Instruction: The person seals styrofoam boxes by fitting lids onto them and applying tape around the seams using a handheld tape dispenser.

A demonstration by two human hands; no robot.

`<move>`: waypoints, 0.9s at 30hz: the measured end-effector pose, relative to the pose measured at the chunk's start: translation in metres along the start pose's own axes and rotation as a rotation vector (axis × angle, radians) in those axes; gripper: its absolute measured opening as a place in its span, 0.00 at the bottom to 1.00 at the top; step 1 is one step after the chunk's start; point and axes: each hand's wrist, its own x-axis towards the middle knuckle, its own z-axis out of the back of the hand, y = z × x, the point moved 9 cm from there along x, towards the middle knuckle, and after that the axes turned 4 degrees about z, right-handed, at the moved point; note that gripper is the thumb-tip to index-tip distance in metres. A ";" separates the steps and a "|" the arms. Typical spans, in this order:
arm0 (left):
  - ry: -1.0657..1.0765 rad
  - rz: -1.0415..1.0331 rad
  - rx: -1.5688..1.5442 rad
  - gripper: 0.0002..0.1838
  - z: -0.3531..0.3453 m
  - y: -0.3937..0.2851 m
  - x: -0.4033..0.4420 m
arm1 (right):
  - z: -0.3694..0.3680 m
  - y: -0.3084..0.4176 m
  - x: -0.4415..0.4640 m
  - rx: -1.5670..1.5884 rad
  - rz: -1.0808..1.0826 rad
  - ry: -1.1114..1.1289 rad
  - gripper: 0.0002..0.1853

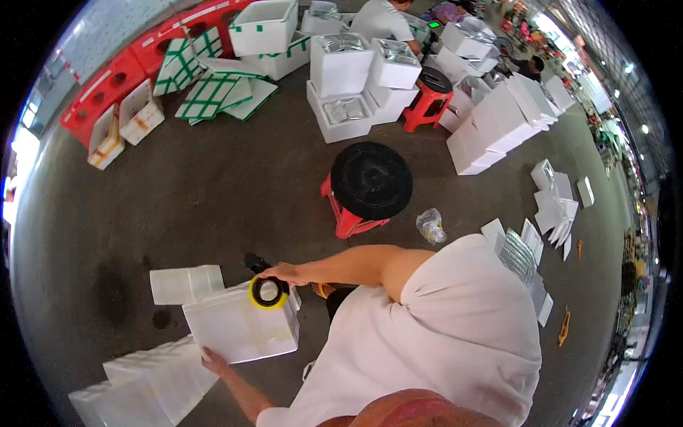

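A closed white foam box (pixel 238 324) lies in front of me on the dark floor. My right hand (pixel 283 273) is wrapped round a tape dispenser (pixel 267 292) with a yellow rim and black body, held at the top edge of this box. At the box's lower left edge, my left hand (pixel 215 361) grips the side, and part of its fingers is hidden. A white foam piece (pixel 186 285) lies against the box's upper left side. Several more white foam boxes (pixel 149 381) stand in a row below it.
A black-topped red stool (pixel 371 181) stands ahead, with clear plastic wrap (pixel 430 225) beside it. Stacked foam boxes (pixel 341 67), a second red stool (pixel 429 99) and a person in white (pixel 382 21) are further back. Green-taped foam lids (pixel 224 92) lie near red barriers (pixel 107 89).
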 end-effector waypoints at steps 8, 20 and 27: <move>0.127 -0.223 0.382 0.23 -0.020 -0.019 0.004 | 0.230 0.023 -0.104 0.234 0.503 -0.416 0.17; -0.374 -0.719 0.604 0.33 -0.097 -0.144 -0.103 | 0.454 -0.312 -0.467 0.712 0.469 -1.613 0.32; 0.847 -0.555 0.313 0.20 -0.411 -0.215 -0.267 | 0.427 -0.456 -0.406 1.231 0.199 -1.618 0.18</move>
